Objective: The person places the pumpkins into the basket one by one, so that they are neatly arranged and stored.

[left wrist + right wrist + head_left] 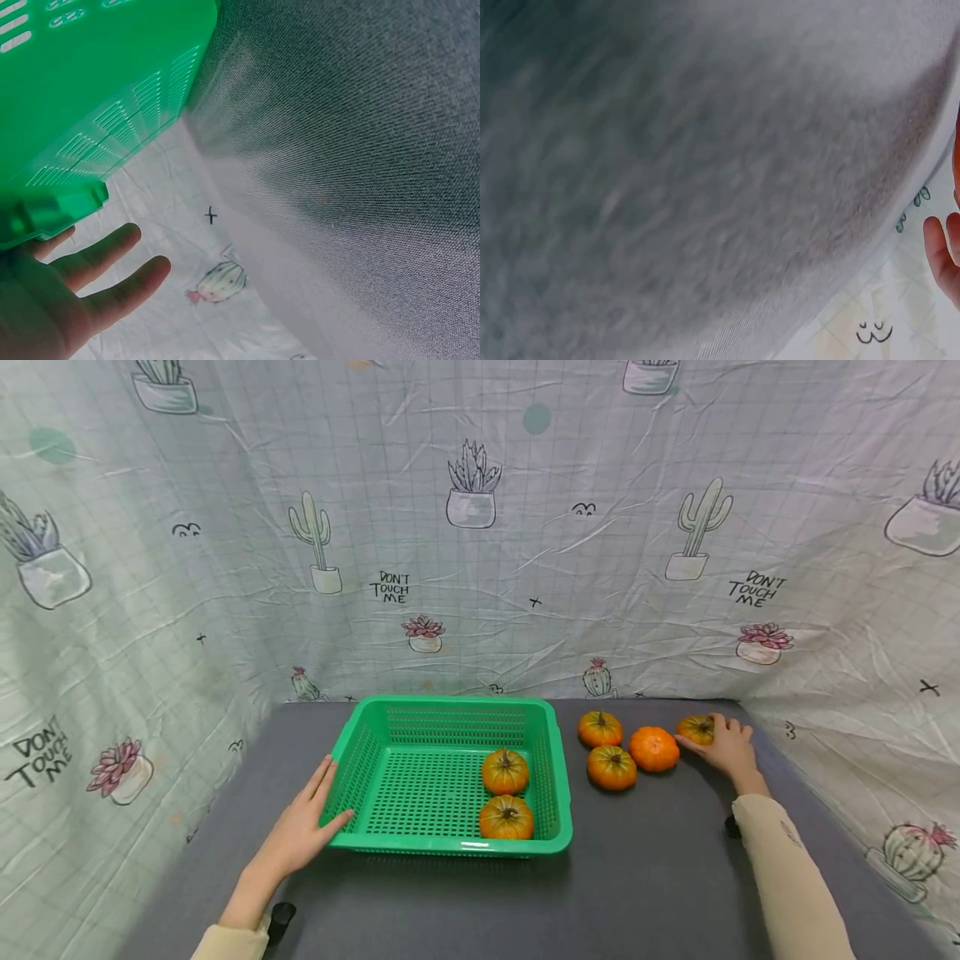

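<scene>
A green plastic basket stands on the dark table, with two orange-green small pumpkins along its right side. At the basket's left wall is my left hand, its fingers extended along the rim and thumb at the front corner; the left wrist view shows the spread fingers beside the green rim. My right hand grips a small pumpkin at the far right, thumb in front and index finger at its right side. In the right wrist view only some fingertips and a sliver of orange show.
Between the basket and my right hand sit a brighter orange pumpkin and two orange-green pumpkins, one at the back and one in front. A cactus-print cloth rises behind the table and along both sides.
</scene>
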{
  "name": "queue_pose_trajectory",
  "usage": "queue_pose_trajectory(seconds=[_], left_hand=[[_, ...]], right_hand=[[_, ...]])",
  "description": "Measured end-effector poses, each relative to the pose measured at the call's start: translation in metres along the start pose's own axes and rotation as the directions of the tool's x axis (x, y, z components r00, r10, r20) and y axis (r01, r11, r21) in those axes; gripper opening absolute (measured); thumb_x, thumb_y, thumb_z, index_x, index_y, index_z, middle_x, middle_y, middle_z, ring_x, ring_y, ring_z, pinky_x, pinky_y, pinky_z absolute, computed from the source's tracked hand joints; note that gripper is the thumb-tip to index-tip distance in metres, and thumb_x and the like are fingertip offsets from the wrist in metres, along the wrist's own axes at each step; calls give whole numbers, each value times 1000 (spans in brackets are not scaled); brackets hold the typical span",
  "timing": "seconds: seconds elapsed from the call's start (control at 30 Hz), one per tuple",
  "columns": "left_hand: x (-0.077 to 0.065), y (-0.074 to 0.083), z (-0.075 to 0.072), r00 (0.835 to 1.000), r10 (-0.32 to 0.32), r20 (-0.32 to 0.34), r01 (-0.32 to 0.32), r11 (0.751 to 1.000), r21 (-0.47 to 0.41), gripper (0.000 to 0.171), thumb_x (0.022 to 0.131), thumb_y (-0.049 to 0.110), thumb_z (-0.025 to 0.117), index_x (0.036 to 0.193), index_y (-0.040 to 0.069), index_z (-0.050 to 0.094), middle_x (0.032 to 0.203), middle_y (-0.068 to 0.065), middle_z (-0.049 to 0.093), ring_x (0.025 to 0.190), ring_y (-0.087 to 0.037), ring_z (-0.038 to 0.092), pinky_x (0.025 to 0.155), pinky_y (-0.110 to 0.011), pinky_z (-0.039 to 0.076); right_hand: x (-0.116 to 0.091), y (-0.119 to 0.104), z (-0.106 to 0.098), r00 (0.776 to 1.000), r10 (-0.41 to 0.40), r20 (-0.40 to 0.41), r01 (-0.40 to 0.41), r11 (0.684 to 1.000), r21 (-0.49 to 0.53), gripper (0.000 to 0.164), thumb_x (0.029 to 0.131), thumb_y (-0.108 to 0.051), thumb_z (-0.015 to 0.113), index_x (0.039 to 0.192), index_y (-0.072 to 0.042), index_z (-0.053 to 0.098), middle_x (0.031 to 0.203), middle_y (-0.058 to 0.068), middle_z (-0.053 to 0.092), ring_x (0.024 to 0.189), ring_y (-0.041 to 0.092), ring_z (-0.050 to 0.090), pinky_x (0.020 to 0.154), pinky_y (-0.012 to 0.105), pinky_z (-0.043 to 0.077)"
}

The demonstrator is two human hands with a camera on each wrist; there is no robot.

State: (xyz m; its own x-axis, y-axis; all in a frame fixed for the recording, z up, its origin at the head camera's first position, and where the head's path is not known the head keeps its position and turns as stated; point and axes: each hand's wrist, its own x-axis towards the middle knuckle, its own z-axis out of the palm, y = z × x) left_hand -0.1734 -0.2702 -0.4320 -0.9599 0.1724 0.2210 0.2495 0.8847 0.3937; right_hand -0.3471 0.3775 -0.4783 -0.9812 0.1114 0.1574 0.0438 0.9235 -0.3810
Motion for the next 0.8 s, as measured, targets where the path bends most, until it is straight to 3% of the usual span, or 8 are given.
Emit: queue_pose_trajectory(seconds=[0.3,0.5,0.8], left_hand=[[1,1,-1,1000,-5,5,5,1000,-6,77,88,34,54,144,4,11,151,-13,6,125,-47,30,86,-61,35],[1,1,-2,1000,-2,-5,3,1000,3,77,87,34,54,144,3,12,150,-17,11,123,-47,32,84,-61,36],[0,3,-2,1000,-8,4,8,1000,6,77,87,35,53,144,4,12,150,-15,9,122,-47,34,83,-60,37]], right_hand=[[-15,-1,-11,999,-41,11,41,999,8,90,75,-62,55,126,9,30,114,41,33,98,54,28,73,62,33],[-25,-8,-14,995,-99,-32,100,995,28,85,75,-57,58,121,10,36,115,35,42,95,47,32,72,57,33],[-40,-20,-27,979,-177,-104,181,983,31,81,75,-52,63,123,8,38,114,30,44,94,44,35,74,56,33]])
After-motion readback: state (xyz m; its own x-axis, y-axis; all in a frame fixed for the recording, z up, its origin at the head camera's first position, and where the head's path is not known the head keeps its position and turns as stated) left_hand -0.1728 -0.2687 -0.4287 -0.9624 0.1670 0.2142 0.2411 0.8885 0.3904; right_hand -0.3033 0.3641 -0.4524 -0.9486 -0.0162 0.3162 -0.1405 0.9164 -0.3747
